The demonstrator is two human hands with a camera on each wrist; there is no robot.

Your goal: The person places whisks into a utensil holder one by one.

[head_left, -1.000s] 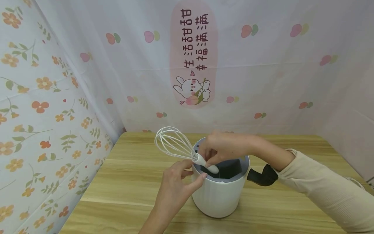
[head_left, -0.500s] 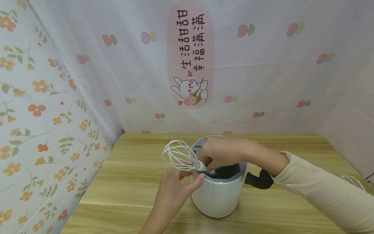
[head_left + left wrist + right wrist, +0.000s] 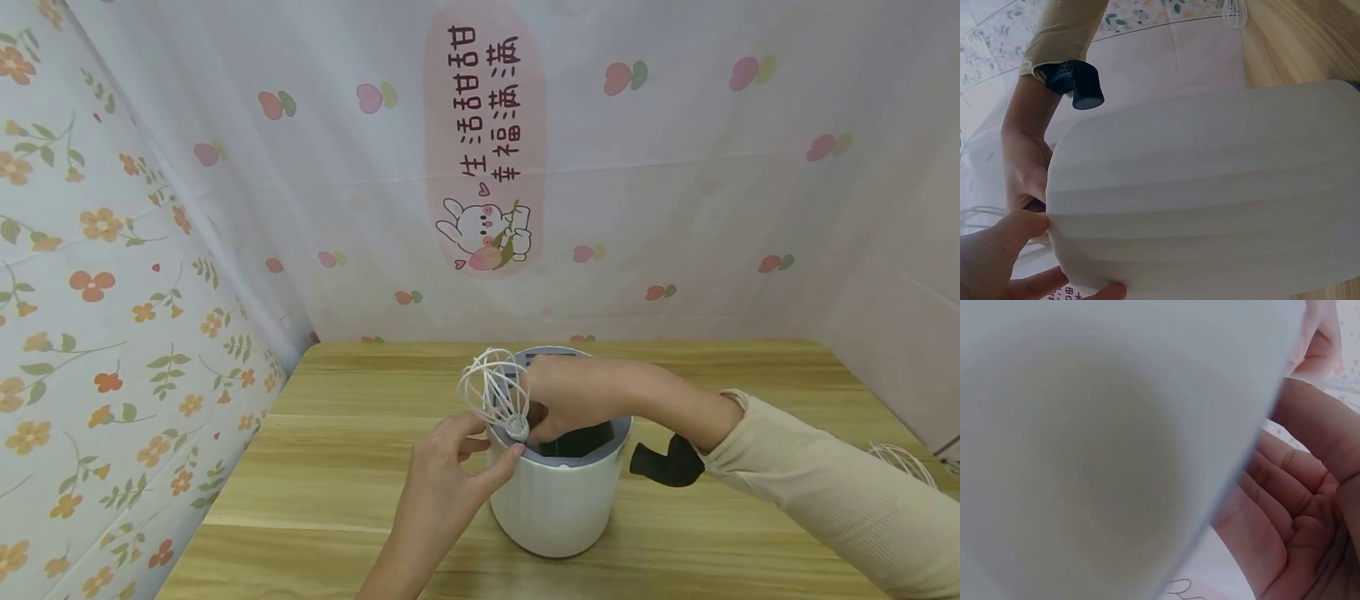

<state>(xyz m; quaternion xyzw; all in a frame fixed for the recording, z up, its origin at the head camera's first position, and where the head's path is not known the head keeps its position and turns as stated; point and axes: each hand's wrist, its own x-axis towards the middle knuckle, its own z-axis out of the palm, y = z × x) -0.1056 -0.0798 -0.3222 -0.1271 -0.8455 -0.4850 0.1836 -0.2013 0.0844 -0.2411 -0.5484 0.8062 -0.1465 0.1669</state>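
Whisk [image 3: 498, 398]: found wires-up at left rim [image 3: 567, 465] of pot [image 3: 551, 510], apparently pinched in curled right hand [image 3: 567, 397], near loosely spread left hand [image 3: 447, 461] touching rim; judged mostly lowered in, with release not yet made.

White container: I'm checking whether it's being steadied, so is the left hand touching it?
Touching. The left wrist view shows the left hand with its thumb on the edge of the white container, no gap between them.

1 wht whisk [image 3: 516, 428], wires up, in my R hand [image 3: 566, 396]; wht canister [image 3: 553, 508] upright, against my L hand [image 3: 453, 467].
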